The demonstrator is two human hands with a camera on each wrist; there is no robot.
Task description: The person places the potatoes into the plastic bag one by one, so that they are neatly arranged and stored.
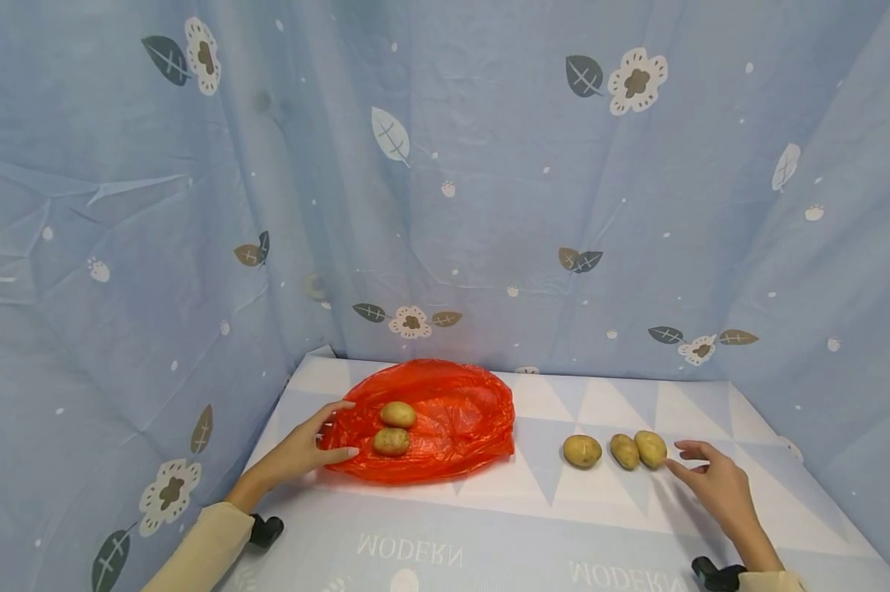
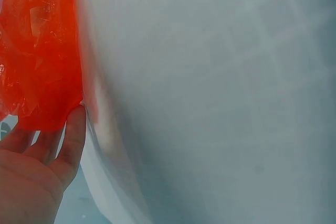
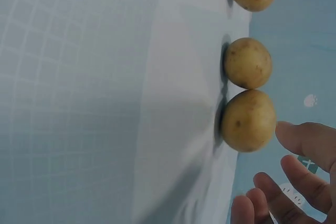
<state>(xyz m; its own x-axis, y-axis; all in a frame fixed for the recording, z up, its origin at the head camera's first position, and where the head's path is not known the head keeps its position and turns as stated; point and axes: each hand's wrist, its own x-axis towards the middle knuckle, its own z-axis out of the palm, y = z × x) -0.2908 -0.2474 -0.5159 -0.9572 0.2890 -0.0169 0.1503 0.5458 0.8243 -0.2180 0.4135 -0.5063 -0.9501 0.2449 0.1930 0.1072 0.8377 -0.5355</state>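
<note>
A red plastic bag (image 1: 452, 460) lies spread on the table at the left, with two potatoes (image 1: 398, 414) on it, one in front of the other. My left hand (image 1: 308, 448) is at the bag's left edge, thumb and fingers spread apart. In the left wrist view its extended fingers (image 2: 76, 135) reach the bag's rim. To the right, three potatoes lie in a row: one alone (image 1: 581, 451), then a pair side by side, the rightmost potato (image 1: 650, 449) nearest my right hand (image 1: 719, 489). That hand has loosely bent, parted fingers, its thumb tip right by this potato.
The table (image 1: 504, 514) has a pale cover with triangles and printed lettering. Blue floral curtains (image 1: 489, 205) enclose it at the back and both sides. Between the bag and the single potato is a stretch of tabletop.
</note>
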